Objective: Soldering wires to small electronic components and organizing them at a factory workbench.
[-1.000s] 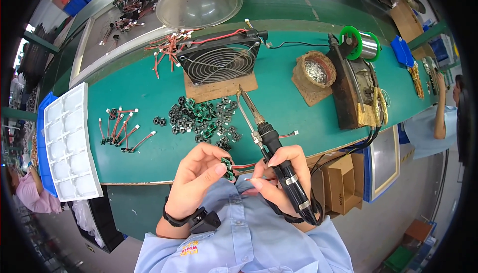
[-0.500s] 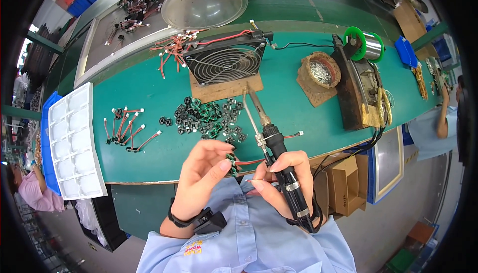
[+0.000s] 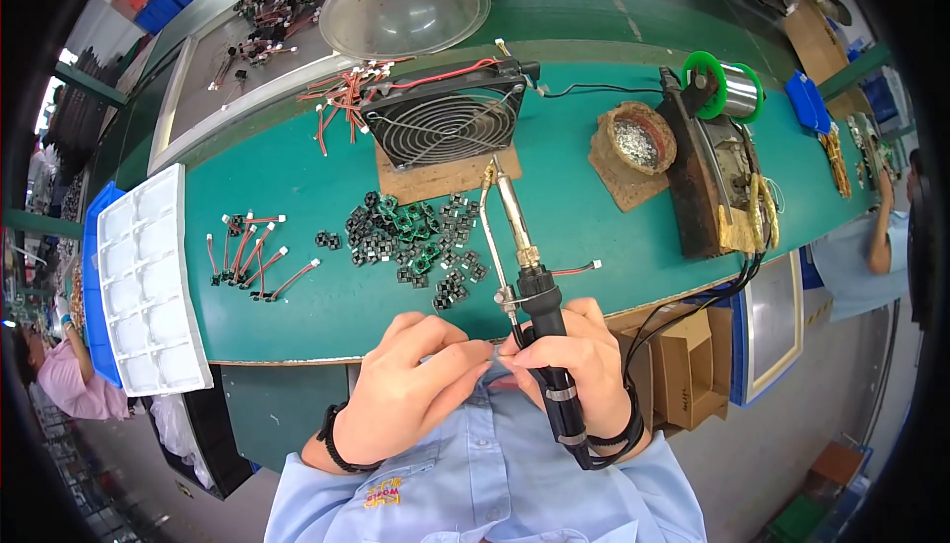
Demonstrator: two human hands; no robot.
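**Soldering iron gripped at the bench edge, both hands meeting**

Green bench mat (image 3: 594,236) fills the view, and I see both hands low at its near edge. Soldering iron (image 3: 529,276) sits in my right hand (image 3: 584,370), fist closed round the black handle, metal tip pointing away toward the fan. Thin wire runs alongside the shaft. My left hand (image 3: 411,390) is curled, fingertips pinched against the right hand's fingers just beside the handle; what it pinches is too small to tell. A short red lead (image 3: 577,270) lies just beside the iron on the mat.

Further out: a heap of small black and green parts (image 3: 411,236) left of the iron's tip, near it. Square black fan (image 3: 445,125) on a wooden block behind the heap. Finished red-wired pieces (image 3: 252,251) lie in a row to the left, well apart from my hands. White compartment tray (image 3: 143,286) at the far left edge. Tip-cleaner pot (image 3: 635,142) and a green solder spool (image 3: 722,88) to the right of the fan. Metal bowl (image 3: 404,6) at the back.
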